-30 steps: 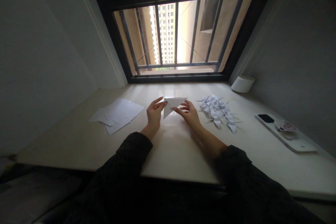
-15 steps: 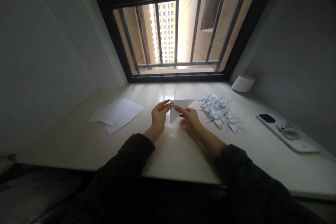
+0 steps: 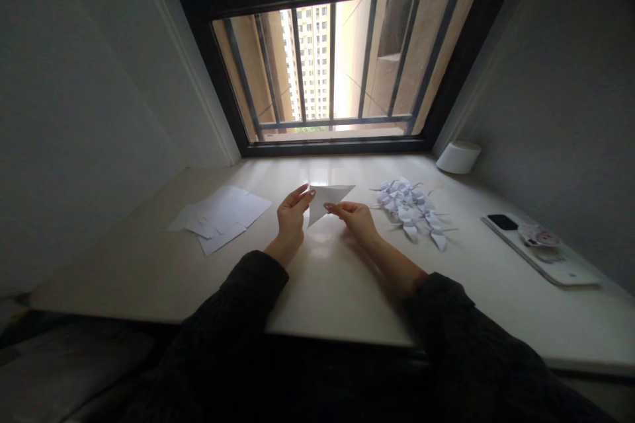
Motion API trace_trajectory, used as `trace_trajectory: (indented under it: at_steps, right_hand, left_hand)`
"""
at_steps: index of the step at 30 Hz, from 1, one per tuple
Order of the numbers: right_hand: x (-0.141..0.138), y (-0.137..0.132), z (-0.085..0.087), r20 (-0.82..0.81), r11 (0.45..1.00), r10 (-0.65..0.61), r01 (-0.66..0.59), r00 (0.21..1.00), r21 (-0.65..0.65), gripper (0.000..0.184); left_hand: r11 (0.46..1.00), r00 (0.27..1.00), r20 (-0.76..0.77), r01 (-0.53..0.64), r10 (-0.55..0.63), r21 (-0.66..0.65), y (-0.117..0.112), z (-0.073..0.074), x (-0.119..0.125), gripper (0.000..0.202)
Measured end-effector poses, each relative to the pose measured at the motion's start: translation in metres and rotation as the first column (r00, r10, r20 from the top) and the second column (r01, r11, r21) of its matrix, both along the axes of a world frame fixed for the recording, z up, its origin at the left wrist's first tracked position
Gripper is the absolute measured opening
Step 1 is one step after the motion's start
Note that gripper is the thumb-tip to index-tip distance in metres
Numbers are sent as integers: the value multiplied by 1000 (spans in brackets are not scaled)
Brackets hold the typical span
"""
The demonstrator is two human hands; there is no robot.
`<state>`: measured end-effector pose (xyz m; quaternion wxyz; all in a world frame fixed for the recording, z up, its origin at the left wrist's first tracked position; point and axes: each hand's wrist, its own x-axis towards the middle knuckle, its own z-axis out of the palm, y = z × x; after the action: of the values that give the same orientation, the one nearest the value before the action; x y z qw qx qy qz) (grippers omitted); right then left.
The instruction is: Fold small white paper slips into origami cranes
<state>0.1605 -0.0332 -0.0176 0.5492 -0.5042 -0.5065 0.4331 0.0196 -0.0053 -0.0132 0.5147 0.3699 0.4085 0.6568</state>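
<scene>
A white sheet of paper folded into a triangle (image 3: 327, 193) is held up above the pale counter, one point toward the right and one pointing down. My left hand (image 3: 292, 211) pinches its left corner between thumb and fingers. With thumb and forefinger, my right hand (image 3: 354, 217) grips the slanting lower right edge. Just right of that hand lies a heap of folded white paper cranes (image 3: 407, 205). Several flat white paper sheets (image 3: 238, 208) overlap on the counter to the left of my left hand.
On the right a phone (image 3: 560, 264) lies on the counter, a round grip on its back. A white cylindrical object (image 3: 459, 157) leans near the right wall. Beyond the counter (image 3: 317, 291) is a barred window (image 3: 332, 66) in a dark frame.
My left hand has moved a little left with the folded paper. My right hand's fingertips, formerly close to the left thumb, now sit farther apart from it, along the lower right edge.
</scene>
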Motion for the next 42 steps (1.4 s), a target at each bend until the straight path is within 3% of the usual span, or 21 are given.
trace_trajectory:
  at_steps: [5,12,17,23,25,29,33,42]
  right_hand:
    - [4,3,-1,97,997,-73,72,993,11,35]
    - [9,7,-2,242,998,-28,11,970,70,38]
    - [11,7,-1,251,997,-29,12,967,72,39]
    - [15,9,-3,177,998,-40,29,983,62,39]
    - [16,10,-4,139,999,-22,17,990,38,39]
    - [15,11,-4,49,1000,-17,16,999,11,37]
    - [13,11,-6,-27,999,-27,26,999,-33,39]
    - [16,11,1,-99,995,-79,71,992,-73,37]
  left_hand:
    - [1000,999,-33,-4,5,12,-2,1,0,50]
    - [997,999,-43,-27,23,-75,-5,4,-1,54]
    - [995,999,-51,-1,-4,-101,-6,8,-1,52]
    - [968,978,-4,206,-208,-147,-3,14,-4,70]
    - [959,959,-113,243,-260,-146,-5,15,-4,64]
    - [926,849,-371,355,-376,-125,-9,11,-4,39]
    - [926,812,-446,350,-376,-144,-8,7,-6,37]
    - [914,790,-465,378,-400,-145,-5,8,-8,37]
